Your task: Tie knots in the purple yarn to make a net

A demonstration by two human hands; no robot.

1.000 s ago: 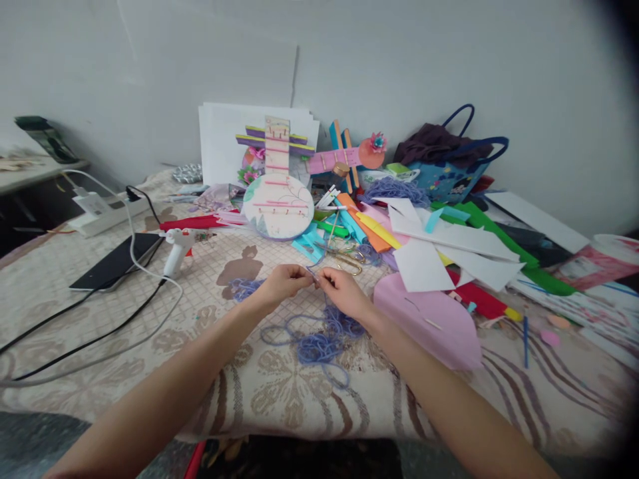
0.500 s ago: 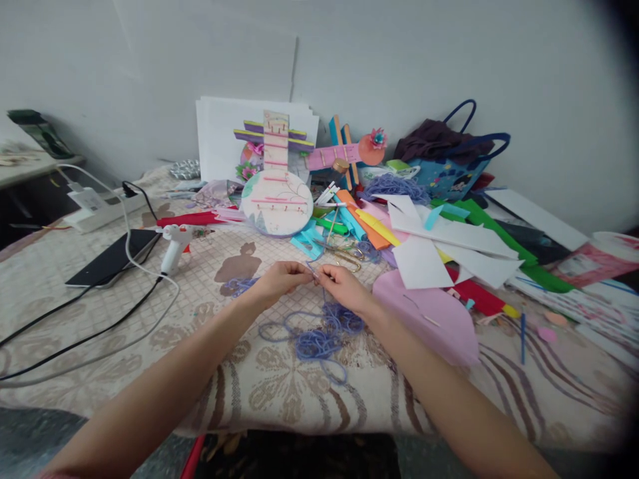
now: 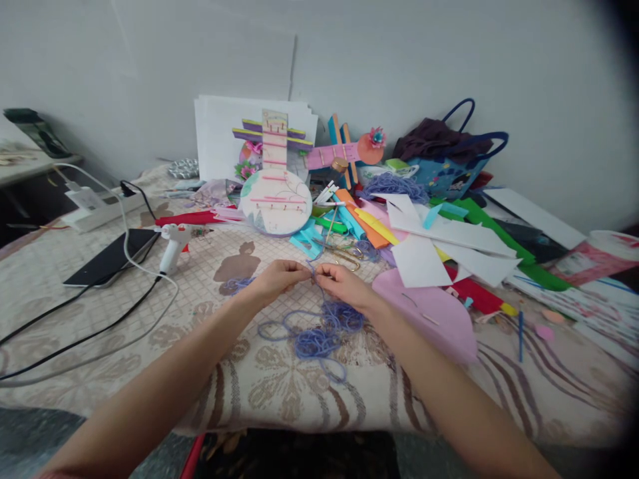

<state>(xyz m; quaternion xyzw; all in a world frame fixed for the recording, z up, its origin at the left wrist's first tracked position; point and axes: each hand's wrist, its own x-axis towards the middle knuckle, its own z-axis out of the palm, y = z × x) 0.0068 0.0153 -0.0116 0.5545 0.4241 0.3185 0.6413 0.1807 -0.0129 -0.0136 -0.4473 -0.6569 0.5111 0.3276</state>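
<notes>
Pinching blue cord (image 3: 319,332) — left hand (image 3: 279,277), right hand (image 3: 342,285), fingers closed on one strand, scissors (image 3: 344,256) near.

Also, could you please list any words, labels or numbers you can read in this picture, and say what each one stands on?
None can be read.
Blue printed bag: pattern only, too blurred for letters.
Red and white printed sheet: print too small and blurred.
Round paper craft: drawn lines only, no words.

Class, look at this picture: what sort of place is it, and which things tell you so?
Probably a home craft table: coloured paper scraps, a glue gun, and both hands working purple cord.
</notes>
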